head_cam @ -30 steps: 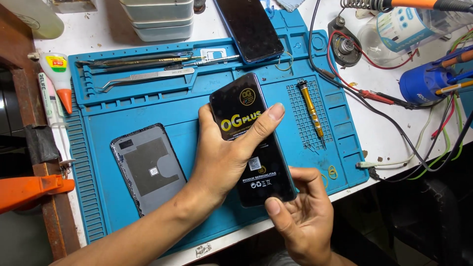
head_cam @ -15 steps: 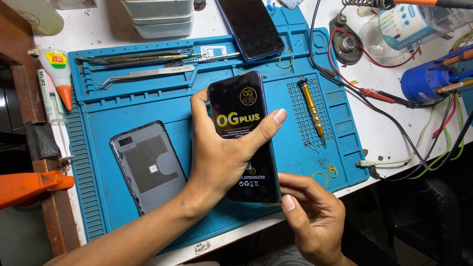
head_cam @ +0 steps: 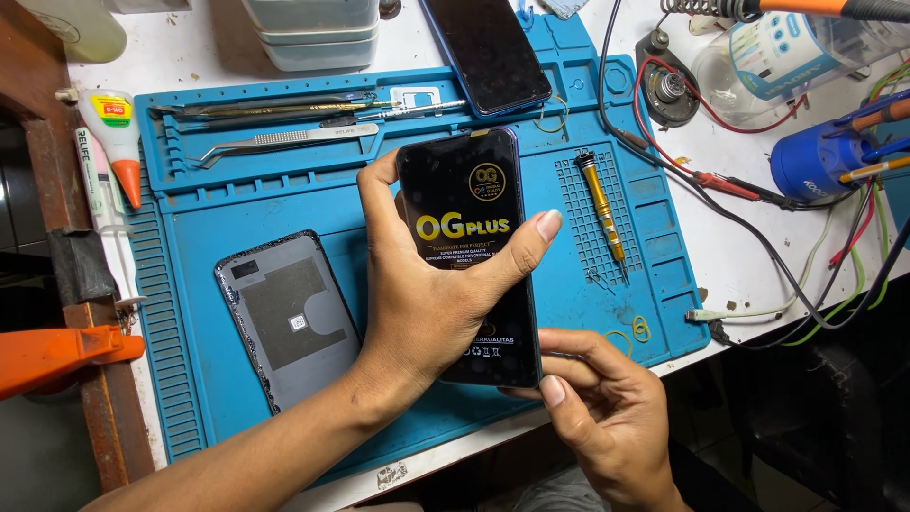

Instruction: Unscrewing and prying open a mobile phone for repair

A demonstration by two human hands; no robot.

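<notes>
Left hand [head_cam: 427, 303] wraps across the middle of a black replacement phone screen [head_cam: 469, 251], thumb over one long edge and fingers over the other, holding it just above the blue repair mat [head_cam: 227, 223]. Right hand [head_cam: 602, 408], below it at the bench edge, pinches the panel's bottom corner. With so much grip across the glass, a hard squeeze or twist could crack the thin panel or smear it. A slip could drop it onto the yellow screwdriver [head_cam: 602, 210] right of the left hand, or knock the phone back housing [head_cam: 284, 318] lying to its left.
</notes>
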